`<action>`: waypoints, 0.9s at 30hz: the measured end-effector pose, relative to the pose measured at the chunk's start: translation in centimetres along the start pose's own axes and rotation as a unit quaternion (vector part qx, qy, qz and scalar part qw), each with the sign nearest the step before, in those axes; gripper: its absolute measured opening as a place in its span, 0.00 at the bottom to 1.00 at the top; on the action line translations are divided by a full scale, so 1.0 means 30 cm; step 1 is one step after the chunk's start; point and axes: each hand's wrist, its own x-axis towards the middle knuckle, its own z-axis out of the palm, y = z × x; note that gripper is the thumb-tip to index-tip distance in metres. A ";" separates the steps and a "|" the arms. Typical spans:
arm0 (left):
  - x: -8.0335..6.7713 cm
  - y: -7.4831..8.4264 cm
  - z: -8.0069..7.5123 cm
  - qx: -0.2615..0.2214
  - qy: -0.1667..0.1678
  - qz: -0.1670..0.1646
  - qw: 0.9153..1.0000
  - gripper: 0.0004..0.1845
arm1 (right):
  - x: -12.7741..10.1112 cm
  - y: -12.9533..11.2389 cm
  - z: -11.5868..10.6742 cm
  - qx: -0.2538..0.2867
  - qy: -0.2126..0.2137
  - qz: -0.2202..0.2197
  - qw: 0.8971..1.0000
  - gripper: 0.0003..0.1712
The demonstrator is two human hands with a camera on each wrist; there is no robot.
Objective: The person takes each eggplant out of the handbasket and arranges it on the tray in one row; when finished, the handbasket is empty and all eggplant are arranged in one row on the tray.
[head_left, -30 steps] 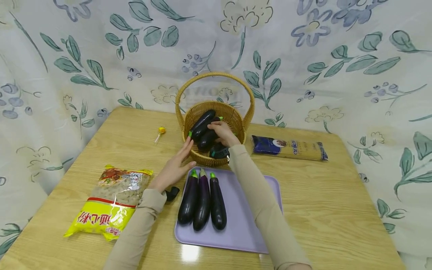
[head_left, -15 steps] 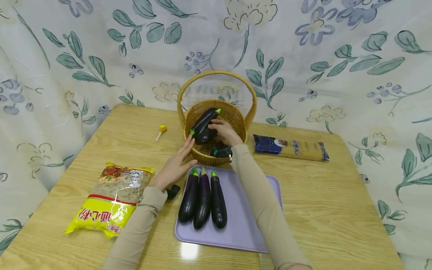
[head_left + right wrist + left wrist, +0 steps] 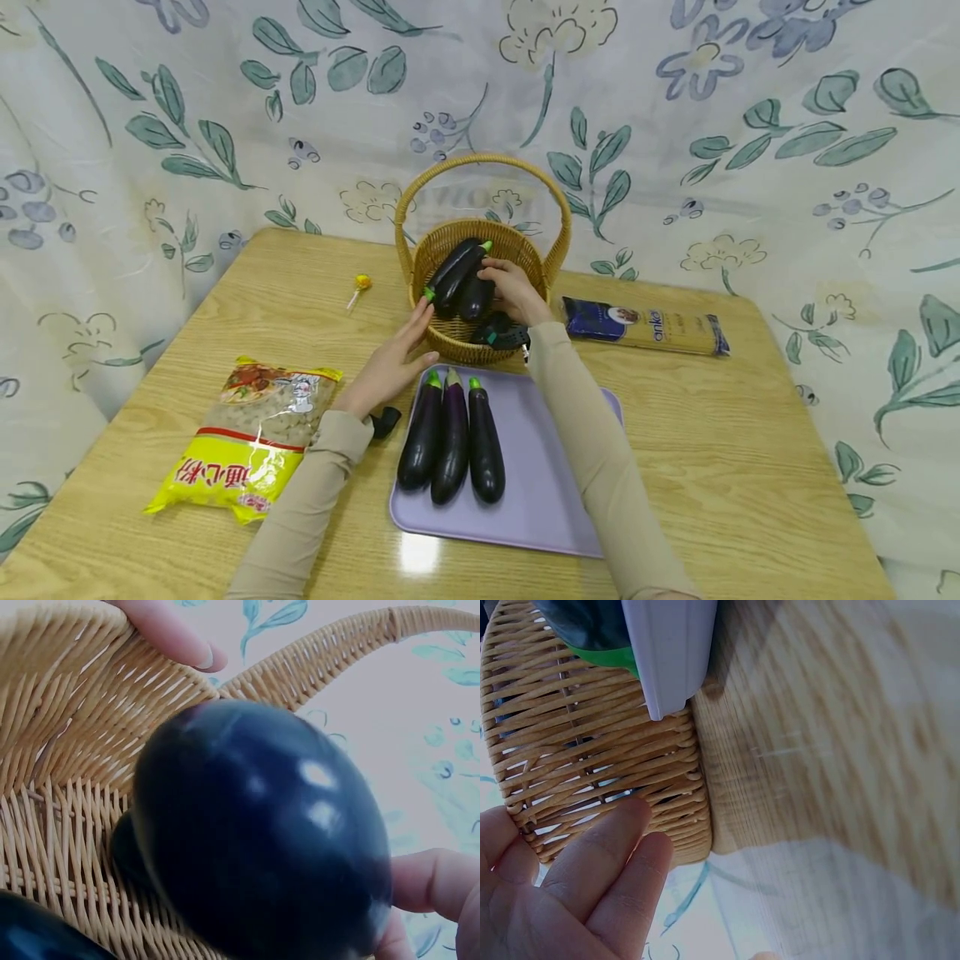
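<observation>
A round wicker basket with a tall handle stands at the back middle of the table, several dark eggplants lying inside. My right hand reaches in over the rim and grips an eggplant at the basket's right; its glossy rounded end fills the middle of the right wrist view. Beside it lies another eggplant with a green stem. My left hand rests straight fingers on the basket's left front side; in the left wrist view its fingers lie against the woven wall.
In front of the basket, a lilac tray bears three eggplants side by side. To the left are a bag of pasta and a yellow lollipop. A spaghetti packet lies right of the basket.
My right hand has shifted to the right inside the basket with the gripped eggplant, so the eggplants beside it show more. The left hand has stayed at the basket's side.
</observation>
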 end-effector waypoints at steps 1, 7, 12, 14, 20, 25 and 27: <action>0.001 0.001 0.001 -0.001 0.000 -0.001 1.000 0.38 | -0.001 -0.001 -0.004 0.002 0.001 -0.002 1.000 0.24; 0.004 -0.001 0.003 -0.001 0.000 -0.004 1.000 0.38 | -0.017 -0.004 -0.021 0.014 0.002 -0.016 1.000 0.26; 0.001 -0.003 0.002 -0.002 0.000 -0.004 1.000 0.39 | -0.035 -0.008 -0.030 0.017 0.006 -0.024 1.000 0.26; 0.002 -0.002 0.001 -0.001 0.000 -0.006 1.000 0.39 | -0.043 -0.011 -0.034 0.020 0.006 -0.028 0.999 0.27; 0.005 -0.001 0.000 0.003 0.001 -0.004 1.000 0.39 | -0.059 -0.014 -0.051 0.044 0.004 -0.020 0.999 0.29; 0.007 -0.002 0.002 0.002 0.000 -0.009 1.000 0.39 | -0.074 -0.018 -0.067 0.051 0.010 -0.016 0.999 0.29; 0.007 -0.002 0.003 0.002 -0.001 -0.011 1.000 0.39 | -0.082 -0.020 -0.070 0.056 0.013 -0.021 0.998 0.29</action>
